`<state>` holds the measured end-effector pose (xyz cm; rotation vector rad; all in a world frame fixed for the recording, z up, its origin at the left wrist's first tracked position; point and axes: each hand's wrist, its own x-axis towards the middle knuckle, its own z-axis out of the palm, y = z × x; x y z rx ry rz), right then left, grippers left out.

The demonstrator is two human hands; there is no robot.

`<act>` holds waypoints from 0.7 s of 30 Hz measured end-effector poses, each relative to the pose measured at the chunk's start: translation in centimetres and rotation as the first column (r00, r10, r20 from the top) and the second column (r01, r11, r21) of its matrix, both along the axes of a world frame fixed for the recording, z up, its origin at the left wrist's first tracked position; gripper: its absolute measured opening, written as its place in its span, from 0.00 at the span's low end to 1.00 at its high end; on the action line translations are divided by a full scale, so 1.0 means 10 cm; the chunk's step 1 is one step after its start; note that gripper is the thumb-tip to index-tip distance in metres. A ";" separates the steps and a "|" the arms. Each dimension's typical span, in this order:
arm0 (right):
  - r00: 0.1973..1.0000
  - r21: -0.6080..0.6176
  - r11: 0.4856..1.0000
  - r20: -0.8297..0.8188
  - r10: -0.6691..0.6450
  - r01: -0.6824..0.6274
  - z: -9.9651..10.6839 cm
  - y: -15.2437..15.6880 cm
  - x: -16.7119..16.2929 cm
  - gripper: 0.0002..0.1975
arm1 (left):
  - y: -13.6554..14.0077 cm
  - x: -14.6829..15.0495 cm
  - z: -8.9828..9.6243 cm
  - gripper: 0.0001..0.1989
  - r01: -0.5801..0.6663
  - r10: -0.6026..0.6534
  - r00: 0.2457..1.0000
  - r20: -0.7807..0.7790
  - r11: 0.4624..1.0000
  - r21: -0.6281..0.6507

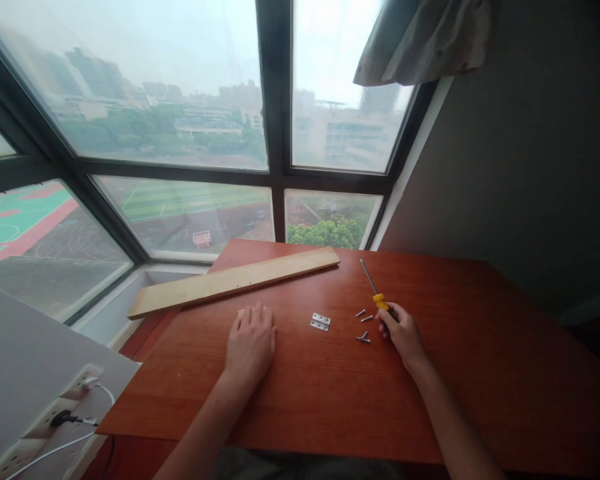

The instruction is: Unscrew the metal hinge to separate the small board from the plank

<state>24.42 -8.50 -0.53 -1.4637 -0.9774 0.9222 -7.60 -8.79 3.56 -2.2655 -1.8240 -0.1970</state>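
Note:
My right hand is closed around the dark handle of a screwdriver with a yellow collar; its metal shaft points away toward the window. Palm down on the table, my left hand lies with its fingers stretched out. A small pale edge shows by its fingertips, too hidden to name. Between the hands rests a silver hinge with screw holes. Several screws are scattered just left of my right hand. Beyond my left hand, a long pale wooden board lies at a slant, its left end reaching past the table edge.
The reddish-brown table stands against a large framed window. At lower left, plugs and cables run from wall sockets near the table's left edge. A curtain hangs at upper right beside a dark wall.

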 end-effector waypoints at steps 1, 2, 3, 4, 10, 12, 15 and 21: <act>1.000 -0.002 1.000 0.001 -0.002 0.002 0.00 0.00 0.00 0.22 | 0.01 -0.07 -0.03 0.18 0.011 -0.010 1.000 -0.017 1.000 0.004; 1.000 -0.003 1.000 0.000 -0.004 0.004 -0.01 0.01 0.00 0.23 | 0.03 -0.15 -0.06 0.19 0.015 -0.015 0.999 -0.030 1.000 0.004; 1.000 -0.004 1.000 0.000 -0.004 0.004 -0.01 0.01 0.00 0.23 | 0.06 -0.24 -0.07 0.19 0.018 -0.018 0.999 -0.038 1.000 -0.001; 1.000 -0.006 1.000 0.000 -0.002 0.002 -0.02 0.01 0.00 0.23 | 0.10 -0.33 -0.08 0.20 0.018 -0.018 0.999 -0.040 1.000 -0.007; 0.999 -0.005 1.000 0.042 0.017 -0.017 -0.03 0.02 0.00 0.22 | 0.27 -0.46 -0.01 0.22 -0.021 0.020 1.000 -0.016 0.999 -0.040; 0.998 -0.005 1.000 0.054 0.016 -0.016 -0.03 0.02 0.00 0.21 | 0.23 -0.20 0.00 0.22 0.024 -0.023 0.999 0.044 0.999 -0.022; 0.999 -0.007 1.000 0.042 0.008 -0.007 -0.03 0.02 -0.01 0.20 | 0.11 0.41 -0.03 0.22 0.298 -0.287 0.947 0.145 0.953 -0.060; 0.997 0.004 0.999 0.063 -0.047 0.047 -0.08 0.05 0.04 0.23 | 0.06 1.45 -0.13 0.36 0.640 -0.622 0.746 0.239 0.769 0.004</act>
